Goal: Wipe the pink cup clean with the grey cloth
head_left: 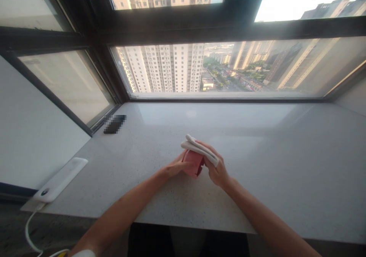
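My left hand (177, 166) grips a pink object (192, 163) while my right hand (216, 170) holds a folded white cloth (201, 150) against its top.
The pink object is between my two hands, over the middle of the sill (274, 165) from left to right and nearer its front edge than its back; I can't quite make out whether its underside touches the surface. My left fingers and thumb close round its left side, and my right hand is bent over the cloth at the right. A dark, blurred-out item (114, 124) lies near the sill's back left corner, and a long white device (61, 179) with a white cable (27, 230) lies by the front left corner.
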Action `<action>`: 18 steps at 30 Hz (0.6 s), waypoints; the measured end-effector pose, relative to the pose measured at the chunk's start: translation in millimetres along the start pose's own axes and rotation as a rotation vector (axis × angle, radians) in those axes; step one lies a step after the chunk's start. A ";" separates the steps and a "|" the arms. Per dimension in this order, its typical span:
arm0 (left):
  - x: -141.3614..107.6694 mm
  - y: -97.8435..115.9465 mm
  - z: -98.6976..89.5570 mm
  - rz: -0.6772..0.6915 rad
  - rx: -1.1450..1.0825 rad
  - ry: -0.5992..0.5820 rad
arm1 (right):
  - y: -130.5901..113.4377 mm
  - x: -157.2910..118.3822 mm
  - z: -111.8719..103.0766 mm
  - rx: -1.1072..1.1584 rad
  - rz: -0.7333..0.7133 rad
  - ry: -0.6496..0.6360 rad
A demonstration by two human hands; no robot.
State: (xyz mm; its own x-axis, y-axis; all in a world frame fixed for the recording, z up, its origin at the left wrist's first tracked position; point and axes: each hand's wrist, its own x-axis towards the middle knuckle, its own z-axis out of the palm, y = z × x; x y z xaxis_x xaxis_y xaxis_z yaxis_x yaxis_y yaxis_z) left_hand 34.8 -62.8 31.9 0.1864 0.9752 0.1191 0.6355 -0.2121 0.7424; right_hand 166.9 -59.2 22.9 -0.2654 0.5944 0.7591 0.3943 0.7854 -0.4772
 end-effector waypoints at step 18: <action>21.7 -40.3 -66.8 0.006 -0.502 -0.535 | 24.5 -5.3 -7.1 0.023 -0.023 -0.022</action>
State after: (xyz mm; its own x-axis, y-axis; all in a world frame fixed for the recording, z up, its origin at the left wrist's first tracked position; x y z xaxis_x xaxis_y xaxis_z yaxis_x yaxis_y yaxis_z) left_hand -36.8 -28.8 48.6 0.6109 0.7828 -0.1186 0.2371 -0.0380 0.9707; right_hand 184.1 -44.3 10.3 -0.2932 0.5799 0.7601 0.3676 0.8023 -0.4703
